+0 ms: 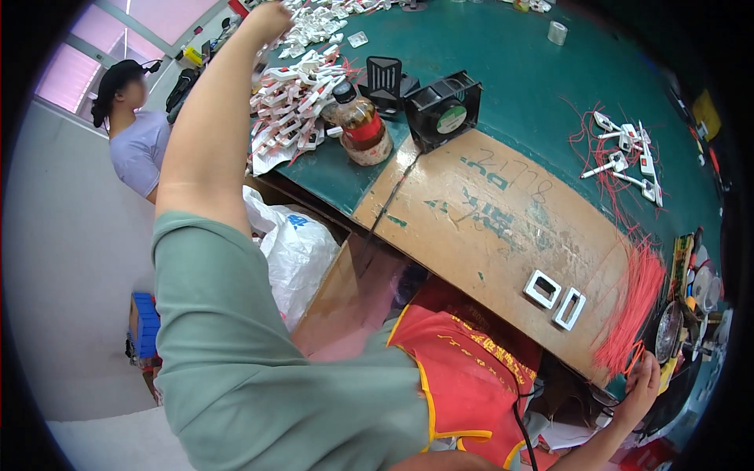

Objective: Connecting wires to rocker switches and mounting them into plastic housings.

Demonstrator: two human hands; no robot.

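Observation:
My left arm stretches far up to the back left, with my left hand beside a heap of small white plastic parts; its fingers do not show clearly. At the lower right, my right hand has its fingers curled at the near end of a bundle of thin red wires. A bright orange loop shows at its fingertips, too small to name. Left of the wires, a white rectangular frame and a narrower white frame lie on a brown board.
A black fan and a bottle of dark liquid stand beyond the board, near white parts with red wires. More wired white parts lie on the green table. Another person is at the left.

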